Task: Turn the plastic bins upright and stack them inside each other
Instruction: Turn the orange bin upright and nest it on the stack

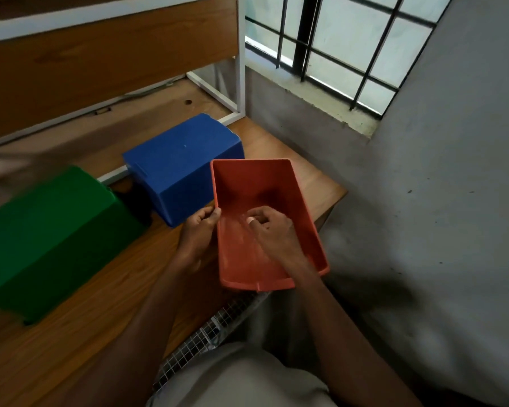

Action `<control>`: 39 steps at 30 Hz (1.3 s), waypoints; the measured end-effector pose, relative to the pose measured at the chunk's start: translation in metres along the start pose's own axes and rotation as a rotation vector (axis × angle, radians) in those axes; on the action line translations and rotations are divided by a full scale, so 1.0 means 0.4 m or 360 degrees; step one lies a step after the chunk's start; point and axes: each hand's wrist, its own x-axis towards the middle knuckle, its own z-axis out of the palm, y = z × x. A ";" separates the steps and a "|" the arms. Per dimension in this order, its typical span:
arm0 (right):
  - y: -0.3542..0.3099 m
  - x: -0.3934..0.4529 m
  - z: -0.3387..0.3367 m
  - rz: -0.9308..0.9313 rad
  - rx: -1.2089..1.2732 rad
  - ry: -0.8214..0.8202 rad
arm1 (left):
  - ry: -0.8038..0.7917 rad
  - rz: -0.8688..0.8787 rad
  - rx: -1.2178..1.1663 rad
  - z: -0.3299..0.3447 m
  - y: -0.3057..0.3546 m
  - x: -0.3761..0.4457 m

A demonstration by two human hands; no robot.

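An orange bin stands upright with its opening facing up, near the right end of the wooden table. My left hand grips its left wall, thumb at the rim. My right hand reaches down inside the orange bin, fingers curled and blurred; whether it touches the floor of the bin is unclear. A blue bin lies upside down just behind and left of the orange one. A green bin lies upside down further left, partly blurred.
A wooden shelf unit with a white metal frame stands at the back of the table. A grey wall and a barred window are on the right. The table's right edge runs just past the orange bin.
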 end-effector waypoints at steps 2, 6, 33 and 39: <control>0.009 0.009 -0.033 -0.0028 -0.0053 0.0129 | 0.0034 0.0000 -0.0007 -0.006 -0.009 -0.006; 0.050 0.025 -0.076 -0.0013 -0.0169 0.0340 | 0.0068 0.0000 -0.0032 -0.016 -0.025 -0.008; 0.165 0.043 -0.178 0.0614 0.0669 0.0108 | 0.0312 -0.0174 -0.0107 0.002 -0.065 -0.088; 0.149 -0.003 -0.161 0.0521 0.0610 -0.0252 | 0.0555 -0.0227 -0.0308 -0.032 -0.122 -0.241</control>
